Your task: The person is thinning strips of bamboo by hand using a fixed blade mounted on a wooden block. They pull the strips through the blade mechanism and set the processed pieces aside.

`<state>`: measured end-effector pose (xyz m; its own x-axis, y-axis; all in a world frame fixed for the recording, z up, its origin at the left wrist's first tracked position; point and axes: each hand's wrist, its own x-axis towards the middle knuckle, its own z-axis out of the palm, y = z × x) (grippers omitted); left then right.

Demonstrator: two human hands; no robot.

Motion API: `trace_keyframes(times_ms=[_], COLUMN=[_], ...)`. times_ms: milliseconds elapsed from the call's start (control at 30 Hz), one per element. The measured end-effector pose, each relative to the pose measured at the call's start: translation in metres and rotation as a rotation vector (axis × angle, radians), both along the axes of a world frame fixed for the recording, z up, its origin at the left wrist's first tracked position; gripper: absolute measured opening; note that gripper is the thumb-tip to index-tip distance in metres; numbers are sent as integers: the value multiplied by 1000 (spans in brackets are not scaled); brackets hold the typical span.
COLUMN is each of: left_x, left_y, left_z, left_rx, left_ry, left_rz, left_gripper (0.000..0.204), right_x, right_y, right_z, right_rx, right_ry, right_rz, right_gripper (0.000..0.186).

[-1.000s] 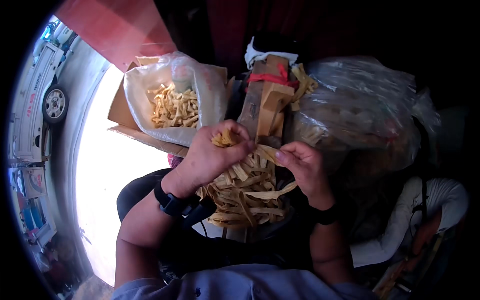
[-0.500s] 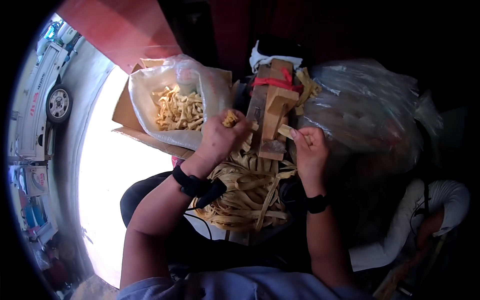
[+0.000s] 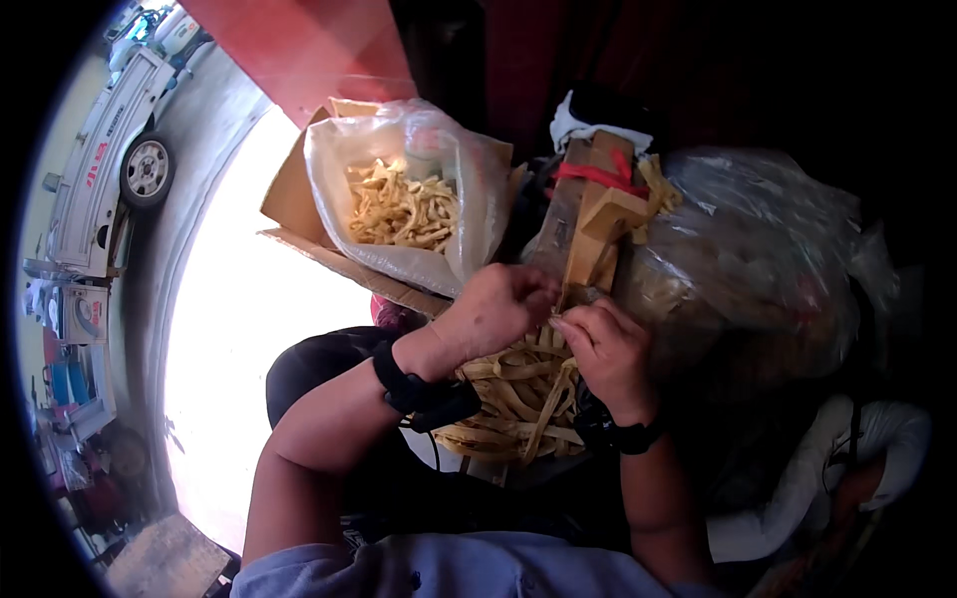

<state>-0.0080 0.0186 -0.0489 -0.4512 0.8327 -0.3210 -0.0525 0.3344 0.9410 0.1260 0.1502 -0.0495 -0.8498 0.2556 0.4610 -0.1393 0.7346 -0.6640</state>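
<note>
My left hand [image 3: 498, 311] is closed, fingers curled inward beside the near end of a wooden block [image 3: 601, 224]; what lies in its fingers is hidden. My right hand [image 3: 606, 351] pinches a pale yellow flat strip [image 3: 558, 317], its thumb and fingertips almost meeting the left fingers. Below both hands lies a heap of long pale yellow strips [image 3: 498, 394], which look like bean curd skin. A red band ties the block to a dark plank [image 3: 550, 231]. Several short knotted yellow pieces [image 3: 404, 204] fill a clear plastic bag [image 3: 334, 204] up on the left.
The bag sits in an open cardboard box [image 3: 287, 189]. A big clear plastic bag [image 3: 768, 239] lies to the right, and a white cloth [image 3: 588, 125] behind the plank. A person's white sleeve [image 3: 768, 508] shows at lower right. Outside, left, stands a white truck [image 3: 105, 159].
My hands have come together near the block's near end and lower in view. The yellow bunch seen in my left hand is now hidden. The whole view has shifted slightly.
</note>
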Motion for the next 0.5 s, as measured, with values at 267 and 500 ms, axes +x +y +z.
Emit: trace_keyframes(times_ms=[267,500], left_x=[39,52], left_y=[1,-10], left_z=[24,47], left_rx=[-60,186], left_ry=[-605,-539], left_rz=[10,-736], left_gripper=[16,27], right_x=[4,33], right_y=[-1,10], right_z=[28,39], right_rx=[-108,-446], right_ry=[69,-11], right_rz=[334,183], right_gripper=[18,12])
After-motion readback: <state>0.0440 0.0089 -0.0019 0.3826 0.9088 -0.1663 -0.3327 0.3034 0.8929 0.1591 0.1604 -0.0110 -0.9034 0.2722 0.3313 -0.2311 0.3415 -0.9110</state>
